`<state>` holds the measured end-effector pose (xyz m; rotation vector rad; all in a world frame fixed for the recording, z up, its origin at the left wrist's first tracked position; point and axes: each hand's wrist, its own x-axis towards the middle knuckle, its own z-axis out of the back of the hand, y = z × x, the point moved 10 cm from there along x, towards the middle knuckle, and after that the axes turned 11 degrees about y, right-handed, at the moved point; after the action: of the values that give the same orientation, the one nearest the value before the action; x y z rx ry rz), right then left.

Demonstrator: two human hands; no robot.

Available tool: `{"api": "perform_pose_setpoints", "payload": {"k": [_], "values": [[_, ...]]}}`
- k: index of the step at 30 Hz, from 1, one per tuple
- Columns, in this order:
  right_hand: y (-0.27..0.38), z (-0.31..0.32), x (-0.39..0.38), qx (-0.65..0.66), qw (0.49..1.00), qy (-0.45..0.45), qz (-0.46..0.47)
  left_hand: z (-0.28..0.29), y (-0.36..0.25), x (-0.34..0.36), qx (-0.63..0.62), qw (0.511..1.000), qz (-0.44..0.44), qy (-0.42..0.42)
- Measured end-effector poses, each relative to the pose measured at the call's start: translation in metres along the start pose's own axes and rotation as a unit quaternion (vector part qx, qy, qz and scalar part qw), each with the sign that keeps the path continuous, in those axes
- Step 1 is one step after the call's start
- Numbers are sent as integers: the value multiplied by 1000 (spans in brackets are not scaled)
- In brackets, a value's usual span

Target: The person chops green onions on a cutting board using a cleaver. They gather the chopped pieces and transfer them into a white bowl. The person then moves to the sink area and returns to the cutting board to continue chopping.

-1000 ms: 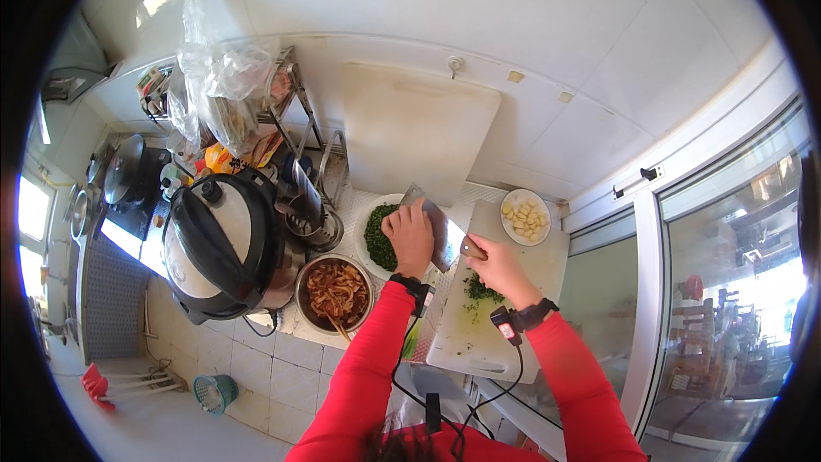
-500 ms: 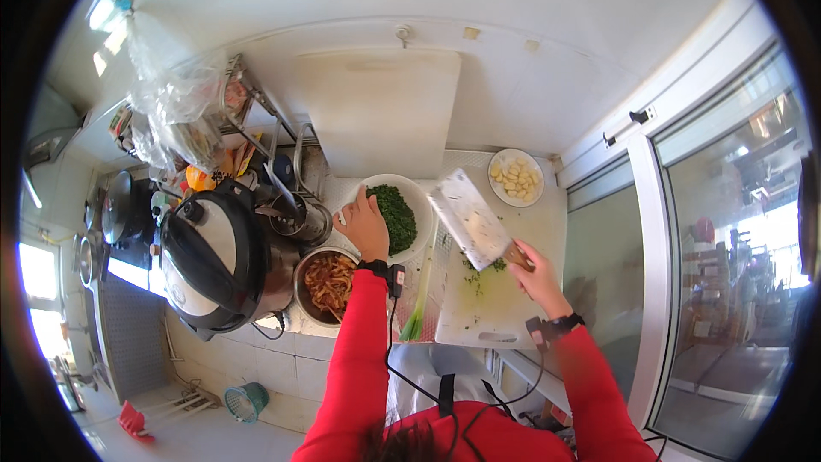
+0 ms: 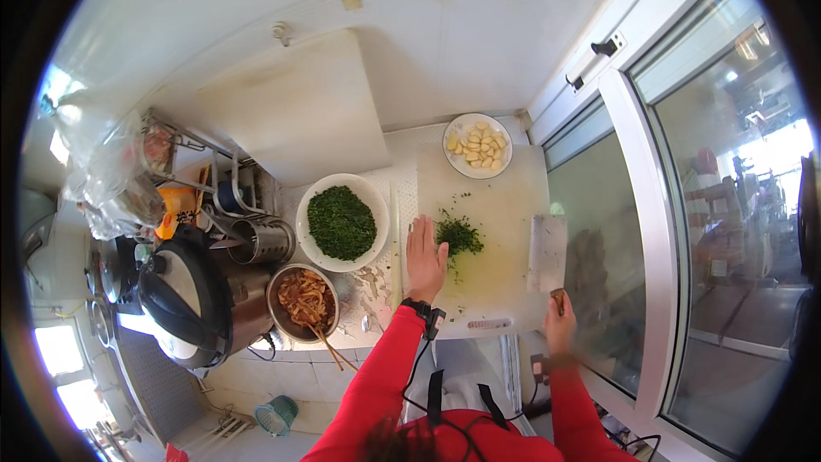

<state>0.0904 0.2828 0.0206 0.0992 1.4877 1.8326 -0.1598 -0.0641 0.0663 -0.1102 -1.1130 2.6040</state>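
Observation:
My left hand (image 3: 424,263) lies flat with its fingers stretched out, at the left edge of the cutting board (image 3: 505,197), beside a small heap of chopped greens (image 3: 460,235). My right hand (image 3: 560,323) grips the wooden handle of a cleaver (image 3: 547,252). Its wide blade is at the board's right edge, with bits of green on the board to its left. A white bowl (image 3: 384,221) full of finely chopped greens (image 3: 342,222) stands left of my left hand. Between bowl and board lies a long pale stalk (image 3: 395,235), partly hidden by my left hand.
A plate (image 3: 448,160) of peeled garlic cloves (image 3: 479,145) sits at the board's far end. On the left are a metal bowl of brown strips (image 3: 306,295) with chopsticks (image 3: 332,349), a pressure cooker (image 3: 192,295) and a utensil holder (image 3: 263,241). A glass door (image 3: 727,231) borders the right side.
My left hand has left the greens bowl and moved right to the board's edge. The cleaver has swung away to the board's right side. The view has shifted right.

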Motion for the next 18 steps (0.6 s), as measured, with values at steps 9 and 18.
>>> {"api": "perform_pose_setpoints", "payload": {"k": [9, 18], "values": [[-24, -90, 26, 84, 992, 81, -56, -54, 31, 19, 77, 995, 61, -15], [29, -177, -1, -177, 969, 158, 71, -66, 11, 14, 16, 997, 67, -43]]}}
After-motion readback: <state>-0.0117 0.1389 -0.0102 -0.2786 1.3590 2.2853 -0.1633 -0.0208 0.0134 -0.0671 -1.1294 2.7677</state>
